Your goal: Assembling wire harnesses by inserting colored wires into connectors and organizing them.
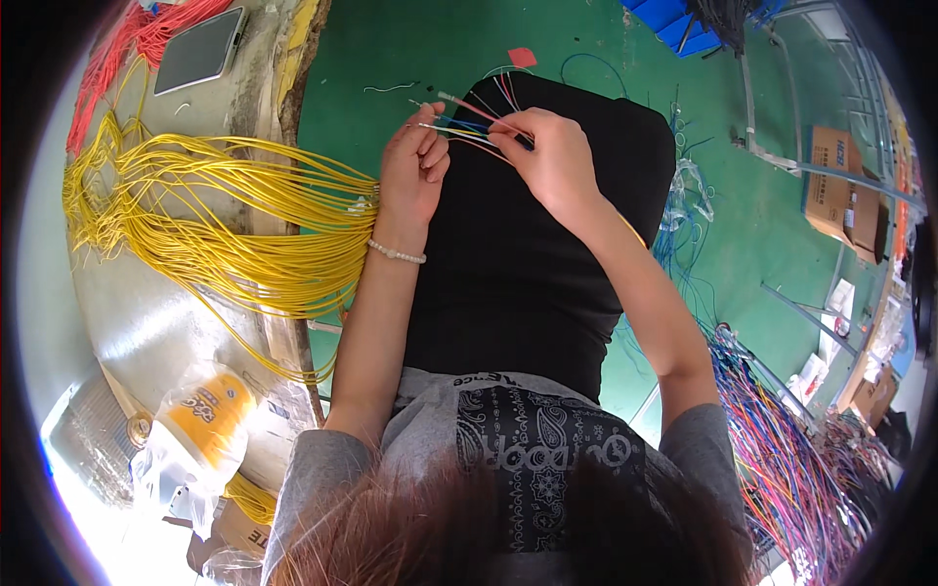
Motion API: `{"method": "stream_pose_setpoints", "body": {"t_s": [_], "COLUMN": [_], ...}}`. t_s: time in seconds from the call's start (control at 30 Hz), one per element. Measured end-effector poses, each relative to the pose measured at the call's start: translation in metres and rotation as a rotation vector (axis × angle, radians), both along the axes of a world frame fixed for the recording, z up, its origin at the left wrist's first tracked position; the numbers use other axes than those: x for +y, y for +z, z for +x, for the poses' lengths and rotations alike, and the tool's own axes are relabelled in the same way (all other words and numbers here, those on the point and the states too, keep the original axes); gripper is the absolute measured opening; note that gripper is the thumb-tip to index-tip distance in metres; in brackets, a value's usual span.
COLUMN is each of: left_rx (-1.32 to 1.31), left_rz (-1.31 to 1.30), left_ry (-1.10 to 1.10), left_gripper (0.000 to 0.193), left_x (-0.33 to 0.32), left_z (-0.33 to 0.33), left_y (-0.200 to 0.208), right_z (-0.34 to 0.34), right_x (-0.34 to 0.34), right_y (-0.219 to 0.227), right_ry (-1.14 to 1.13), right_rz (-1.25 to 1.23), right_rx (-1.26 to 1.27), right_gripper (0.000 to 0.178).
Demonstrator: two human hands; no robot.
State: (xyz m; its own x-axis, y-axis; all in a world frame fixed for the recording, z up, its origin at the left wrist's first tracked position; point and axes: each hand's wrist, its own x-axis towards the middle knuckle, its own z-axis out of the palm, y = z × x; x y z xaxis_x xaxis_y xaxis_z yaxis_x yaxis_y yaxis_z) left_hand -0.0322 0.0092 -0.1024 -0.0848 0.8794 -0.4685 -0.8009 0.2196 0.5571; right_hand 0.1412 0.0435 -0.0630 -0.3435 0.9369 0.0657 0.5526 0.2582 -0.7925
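Several thin wires [467, 133], white, blue and pink, stretch between my two hands above my black-clad lap. With fingers curled, my left hand [414, 161] grips them near their ends, which poke out past the fingertips; a beaded bracelet [396, 254] circles that wrist. My right hand [549, 156] pinches the same wires a little farther right, thumb against fingers. A thicker pink wire [467, 105] with a pale end slants up and left from the right fingers. Other wire ends stick out beyond that hand. How many each hand holds is hidden.
On the bench [210, 88] at left lie a large bundle of yellow cables [234, 210], red cables [161, 29] and a dark tablet-like slab [201, 49]. A bagged yellow-orange container [208, 415] sits nearer. Multicoloured wires [782, 464] hang at right, near a cardboard box [831, 181] and metal frames.
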Motion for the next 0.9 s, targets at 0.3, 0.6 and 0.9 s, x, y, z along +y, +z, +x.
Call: {"method": "stream_pose_setpoints", "body": {"t_s": [0.3, 0.6, 0.9], "left_rx": [0.116, 0.551, 0.724], "left_rz": [-0.059, 0.072, 0.151], "left_ry": [0.042, 0.157, 0.030], "left_gripper": [0.022, 0.037, 0.025], "left_x": [-0.003, -0.020, -0.018], "left_z": [0.003, 0.029, 0.037], "left_y": [0.000, 0.066, 0.113], "right_z": [-0.009, -0.010, -0.009], "right_x": [0.002, -0.008, -0.016], "right_y": [-0.001, 0.012, 0.062], "right_ry": [-0.032, -0.017, 0.129], "right_rz": [0.052, -0.165, 0.265], "right_rx": [0.052, 0.342, 0.139], "right_gripper": [0.014, 0.013, 0.012]}}
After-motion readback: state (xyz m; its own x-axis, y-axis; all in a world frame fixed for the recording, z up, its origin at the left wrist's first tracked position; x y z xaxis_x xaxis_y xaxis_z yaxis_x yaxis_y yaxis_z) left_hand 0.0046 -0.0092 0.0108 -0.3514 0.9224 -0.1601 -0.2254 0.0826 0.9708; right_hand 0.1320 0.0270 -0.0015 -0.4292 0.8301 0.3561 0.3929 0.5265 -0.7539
